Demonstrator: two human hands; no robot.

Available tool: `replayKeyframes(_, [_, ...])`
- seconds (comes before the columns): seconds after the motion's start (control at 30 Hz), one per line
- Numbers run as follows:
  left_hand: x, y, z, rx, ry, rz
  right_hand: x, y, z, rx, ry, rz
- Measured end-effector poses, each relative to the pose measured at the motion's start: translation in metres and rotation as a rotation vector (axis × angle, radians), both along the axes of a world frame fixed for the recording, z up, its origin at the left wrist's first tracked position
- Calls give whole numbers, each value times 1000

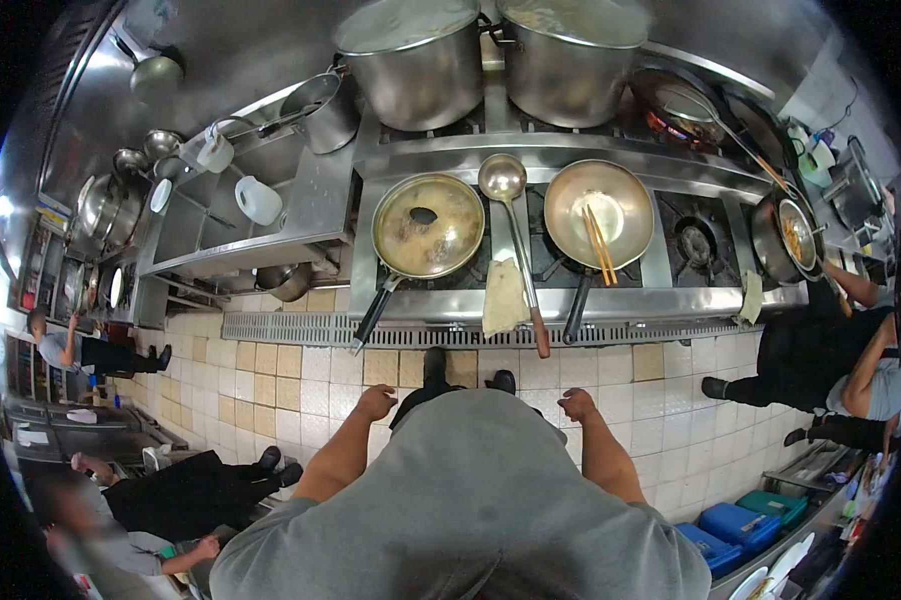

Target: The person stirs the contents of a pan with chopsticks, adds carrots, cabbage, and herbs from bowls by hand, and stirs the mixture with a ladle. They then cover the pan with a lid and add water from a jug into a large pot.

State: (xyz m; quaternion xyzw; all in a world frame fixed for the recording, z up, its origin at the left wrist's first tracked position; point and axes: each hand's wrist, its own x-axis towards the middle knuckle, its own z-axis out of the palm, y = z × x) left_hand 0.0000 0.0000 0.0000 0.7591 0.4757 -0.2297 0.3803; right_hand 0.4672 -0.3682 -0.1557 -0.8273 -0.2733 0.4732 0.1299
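Hanging loosely closed, left hand [375, 402] and right hand [576, 404] face a wooden-handled, round-bowled metal ladle [503, 179].

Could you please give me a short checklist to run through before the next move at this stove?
1. Left grip free: ok, nothing visible in it.
2. Right grip free: ok, nothing visible in it.
3. Straight black handle of the round, bare-metal pan pointing towards the person: ok.
4. Slim wooden chopsticks out of that pan: not ok, they lean across its near rim.
5. Domed, brownish lid with a black knob covering the other black-handled pan: ok.
6. Flame beneath the bare-metal pan: cannot tell, the pan hides it.
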Motion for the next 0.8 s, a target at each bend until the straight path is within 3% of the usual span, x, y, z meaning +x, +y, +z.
replayKeyframes(0.07, [-5, 14, -4, 14, -85, 237, 9, 4, 17, -7, 42, -143])
replayKeyframes(0.1, [-61, 34, 1, 88, -182, 185, -31, 4, 11, 8, 102, -146])
replayKeyframes(0.17, [-42, 44, 27, 82, -368, 658, -20, -7, 11, 40, 74, -166])
replayKeyframes(0.2, [-17, 43, 59, 75, -639, 900, -10, -15, 7, 38, 65, -166])
replayKeyframes(0.3, [-5, 109, 89, 519, -684, 637, -6, -43, -28, 86, 8, -39])
replayKeyframes(0.33, [24, 111, 152, 606, -543, 501, -12, -57, -51, 115, -30, 21])
replayKeyframes(0.37, [47, 119, 171, 657, -652, 492, -12, -63, -62, 142, -72, 83])
replayKeyframes(0.43, [92, 136, 200, 644, -785, 427, -13, -72, -31, 66, -57, 62])
replayKeyframes(0.5, [145, 139, 236, 608, -762, 279, -10, -75, -16, -41, -171, 564])
replayKeyframes(0.53, [171, 137, 250, 631, -714, 187, -16, -73, -2, -149, 20, 222])
replayKeyframes(0.57, [193, 140, 256, 639, -668, 75, -19, -72, 5, -150, 19, 217])
replayKeyframes(0.67, [246, 167, 237, 705, -636, -243, -31, -71, 41, -82, 181, -309])
replayKeyframes(0.7, [259, 171, 236, 700, -639, -244, -37, -67, 53, -86, 178, -313])
replayKeyframes(0.77, [282, 179, 234, 721, -508, -449, -42, -65, 68, 35, 251, -574])
replayKeyframes(0.8, [289, 191, 216, 770, -447, -481, -42, -77, 49, 31, 247, -579])
